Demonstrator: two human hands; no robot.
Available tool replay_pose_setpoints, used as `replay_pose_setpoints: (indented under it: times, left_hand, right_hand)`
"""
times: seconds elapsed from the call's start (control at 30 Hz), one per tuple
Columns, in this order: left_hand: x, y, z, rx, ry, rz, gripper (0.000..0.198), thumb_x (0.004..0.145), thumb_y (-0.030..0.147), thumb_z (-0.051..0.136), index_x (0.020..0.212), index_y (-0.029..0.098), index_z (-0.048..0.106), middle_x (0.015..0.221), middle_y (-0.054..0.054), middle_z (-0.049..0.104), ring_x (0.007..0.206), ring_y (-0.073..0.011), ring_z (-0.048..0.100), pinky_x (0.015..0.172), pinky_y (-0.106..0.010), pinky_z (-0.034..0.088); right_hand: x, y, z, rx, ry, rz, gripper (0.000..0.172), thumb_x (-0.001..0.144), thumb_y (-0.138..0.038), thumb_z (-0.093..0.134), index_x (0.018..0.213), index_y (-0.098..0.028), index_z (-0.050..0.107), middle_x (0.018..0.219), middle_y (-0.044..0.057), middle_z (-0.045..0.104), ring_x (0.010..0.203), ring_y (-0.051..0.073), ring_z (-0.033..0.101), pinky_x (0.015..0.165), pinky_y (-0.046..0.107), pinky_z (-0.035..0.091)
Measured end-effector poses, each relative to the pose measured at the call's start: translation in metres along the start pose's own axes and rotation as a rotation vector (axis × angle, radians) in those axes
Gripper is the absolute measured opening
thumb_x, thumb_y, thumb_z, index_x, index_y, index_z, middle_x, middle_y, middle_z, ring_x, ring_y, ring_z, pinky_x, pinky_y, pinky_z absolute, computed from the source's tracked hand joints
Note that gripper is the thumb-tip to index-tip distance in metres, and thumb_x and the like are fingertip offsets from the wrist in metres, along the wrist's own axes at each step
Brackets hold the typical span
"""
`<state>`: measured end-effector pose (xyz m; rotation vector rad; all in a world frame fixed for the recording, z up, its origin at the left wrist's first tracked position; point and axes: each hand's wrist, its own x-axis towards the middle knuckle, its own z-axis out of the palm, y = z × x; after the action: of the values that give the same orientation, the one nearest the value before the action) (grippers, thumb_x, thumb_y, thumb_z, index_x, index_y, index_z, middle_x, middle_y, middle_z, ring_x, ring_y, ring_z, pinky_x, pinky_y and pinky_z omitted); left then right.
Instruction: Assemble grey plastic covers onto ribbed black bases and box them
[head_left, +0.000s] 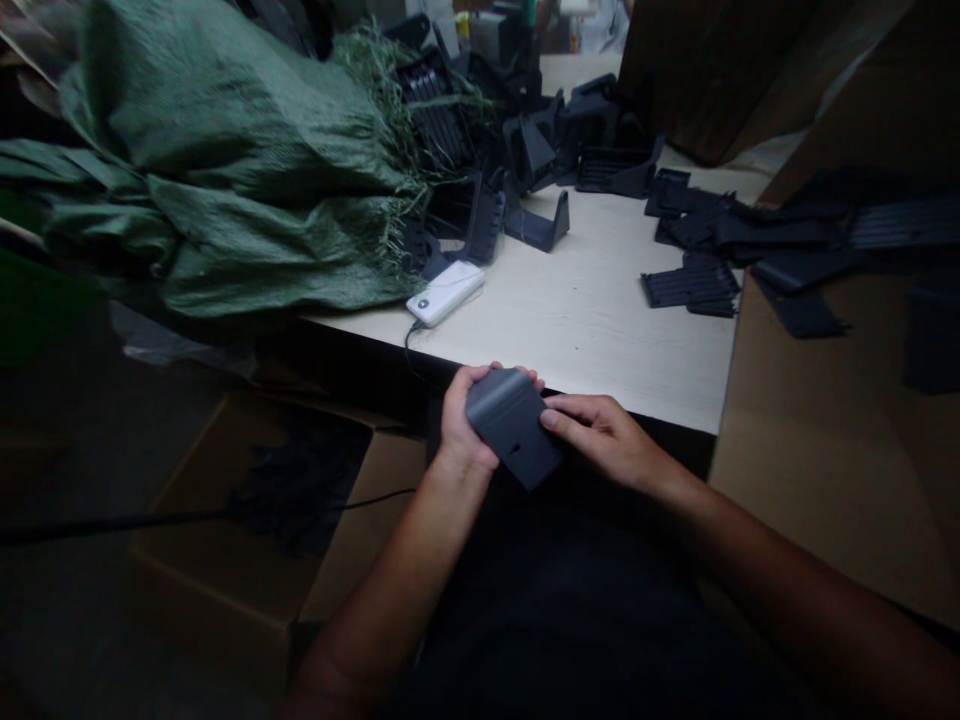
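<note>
A dark grey moulded plastic part (517,425) is held tilted in front of the table's near edge. It has a rounded upper edge and a small slot in its flat face. My left hand (466,415) wraps around its left side, with fingertips showing behind the top. At the right edge, my right hand (600,430) pinches the same part between thumb and fingers. The part's underside and far side are hidden.
A green woven sack (247,170) spills black plastic parts (536,215) over the white table (600,330). Flat black pieces (694,285) lie on the right, beside a cardboard box (825,450). A white power bank (446,293) trails a cable. Another carton (217,590) stands lower left.
</note>
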<state>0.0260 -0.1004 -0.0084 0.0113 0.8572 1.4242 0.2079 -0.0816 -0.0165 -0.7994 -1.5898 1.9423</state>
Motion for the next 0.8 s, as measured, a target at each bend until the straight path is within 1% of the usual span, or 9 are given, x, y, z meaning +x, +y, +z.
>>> replay_pose_setpoints:
  times: [0.07, 0.17, 0.27, 0.4, 0.5, 0.6, 0.63, 0.7, 0.8]
  left_hand:
    - [0.003, -0.005, -0.006, 0.050, 0.026, -0.053, 0.019, 0.080, 0.035, 0.062, 0.077, 0.018, 0.066, 0.073, -0.008, 0.075, 0.076, -0.0264, 0.075, 0.083, -0.041, 0.058]
    - [0.006, -0.016, -0.017, 0.181, 0.046, -0.043, 0.033, 0.082, 0.048, 0.063, 0.076, 0.016, 0.067, 0.067, -0.005, 0.069, 0.063, -0.0212, 0.066, 0.071, -0.035, 0.055]
    - [0.009, -0.023, -0.034, 0.415, 0.042, 0.103, 0.042, 0.086, 0.059, 0.063, 0.076, 0.018, 0.066, 0.065, 0.000, 0.064, 0.059, -0.0162, 0.057, 0.064, -0.029, 0.048]
    - [0.009, -0.018, -0.046, 0.688, 0.010, 0.324, 0.043, 0.090, 0.060, 0.066, 0.088, 0.018, 0.073, 0.080, -0.002, 0.071, 0.077, -0.0179, 0.063, 0.070, -0.026, 0.046]
    - [0.003, -0.007, -0.040, 0.730, -0.100, 0.235, 0.051, 0.091, 0.066, 0.061, 0.093, 0.017, 0.075, 0.077, -0.005, 0.070, 0.069, -0.0190, 0.062, 0.063, -0.028, 0.044]
    - [-0.005, 0.004, -0.029, 0.811, -0.244, 0.082, 0.046, 0.082, 0.060, 0.075, 0.074, 0.015, 0.071, 0.061, -0.001, 0.058, 0.052, -0.0132, 0.047, 0.052, -0.026, 0.035]
    - [-0.007, 0.008, -0.026, 0.832, -0.261, 0.073, 0.043, 0.079, 0.056, 0.079, 0.069, 0.015, 0.068, 0.058, 0.001, 0.054, 0.050, -0.0115, 0.043, 0.050, -0.026, 0.032]
    - [-0.007, 0.013, -0.022, 0.803, -0.211, 0.168, 0.041, 0.078, 0.052, 0.080, 0.065, 0.015, 0.065, 0.057, 0.002, 0.051, 0.049, -0.0102, 0.041, 0.049, -0.025, 0.031]
    - [-0.004, 0.016, -0.022, 0.622, -0.023, 0.458, 0.038, 0.082, 0.053, 0.075, 0.074, 0.015, 0.070, 0.064, 0.001, 0.059, 0.056, -0.0127, 0.051, 0.054, -0.025, 0.039]
  right_hand:
    - [-0.003, -0.001, -0.002, 0.027, 0.031, 0.020, 0.036, 0.098, -0.051, 0.067, 0.098, -0.018, 0.079, 0.088, 0.003, 0.075, 0.080, 0.019, 0.066, 0.074, 0.029, 0.051]
    - [-0.007, -0.007, -0.007, -0.001, 0.060, 0.037, 0.038, 0.096, -0.053, 0.068, 0.088, -0.017, 0.078, 0.079, 0.002, 0.070, 0.070, 0.015, 0.059, 0.065, 0.027, 0.045]
    - [-0.008, -0.017, -0.021, -0.048, 0.033, 0.092, 0.041, 0.094, -0.055, 0.069, 0.082, -0.016, 0.075, 0.073, 0.001, 0.065, 0.064, 0.013, 0.055, 0.060, 0.025, 0.041]
    - [-0.007, -0.026, -0.038, -0.104, 0.030, 0.157, 0.047, 0.093, -0.060, 0.069, 0.078, -0.016, 0.072, 0.065, -0.002, 0.057, 0.055, 0.010, 0.047, 0.050, 0.023, 0.033]
    - [-0.004, -0.027, -0.039, -0.148, -0.008, 0.168, 0.050, 0.093, -0.062, 0.068, 0.074, -0.016, 0.069, 0.057, -0.004, 0.052, 0.049, 0.009, 0.042, 0.045, 0.022, 0.027]
    - [0.000, -0.029, -0.036, -0.210, -0.021, 0.109, 0.048, 0.093, -0.061, 0.068, 0.081, -0.015, 0.076, 0.063, 0.000, 0.064, 0.053, 0.012, 0.052, 0.047, 0.023, 0.036]
    - [0.001, -0.031, -0.037, -0.260, 0.037, 0.042, 0.044, 0.093, -0.059, 0.068, 0.087, -0.016, 0.080, 0.072, 0.002, 0.071, 0.060, 0.015, 0.061, 0.052, 0.024, 0.044]
    - [0.000, -0.036, -0.041, -0.419, 0.261, -0.143, 0.037, 0.092, -0.053, 0.072, 0.101, -0.018, 0.083, 0.095, 0.007, 0.080, 0.083, 0.021, 0.072, 0.073, 0.031, 0.056]
    - [-0.006, -0.042, -0.050, -0.585, 0.631, -0.337, 0.036, 0.089, -0.049, 0.078, 0.109, -0.019, 0.083, 0.108, 0.010, 0.081, 0.100, 0.027, 0.074, 0.095, 0.042, 0.056]
